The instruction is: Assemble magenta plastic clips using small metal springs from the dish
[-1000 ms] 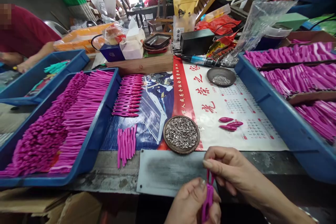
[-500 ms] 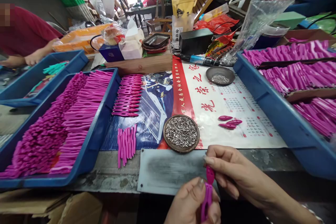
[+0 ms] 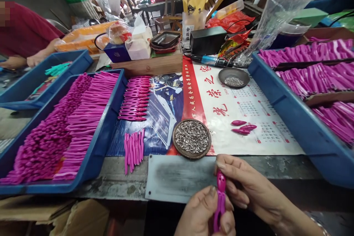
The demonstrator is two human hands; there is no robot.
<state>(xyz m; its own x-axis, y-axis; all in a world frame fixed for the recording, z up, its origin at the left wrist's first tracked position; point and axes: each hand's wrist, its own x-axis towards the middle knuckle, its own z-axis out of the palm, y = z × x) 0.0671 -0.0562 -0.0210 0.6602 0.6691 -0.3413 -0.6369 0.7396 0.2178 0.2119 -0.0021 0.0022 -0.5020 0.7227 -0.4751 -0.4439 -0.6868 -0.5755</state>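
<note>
Over the table's front edge, my left hand (image 3: 200, 210) is closed around a magenta plastic handle (image 3: 219, 206) with a long slot in it. My right hand (image 3: 246, 182) pinches the upper end of a glossy magenta plastic piece (image 3: 221, 180) with small holes in its face. That piece meets the top of the handle; whether the two are joined I cannot tell. Just beyond my hands stands a round bowl (image 3: 208, 151) of small metal pins (image 3: 191, 136). A few loose glossy magenta pieces (image 3: 243, 129) lie on the calendar poster.
A grey metal plate (image 3: 177, 180) lies at the table's front edge. Blue bins (image 3: 105, 147) of magenta parts flank the workspace, with another bin (image 3: 293, 129) at right. Magenta handles (image 3: 134, 151) and finished-looking pieces (image 3: 134, 99) lie in rows. A smaller dish (image 3: 221, 77) sits behind. Another person (image 3: 30, 37) works at far left.
The glossy piece has turned slightly between my fingers, so its small holes show more clearly. Both hands keep their grip, and the view has shifted a little.
</note>
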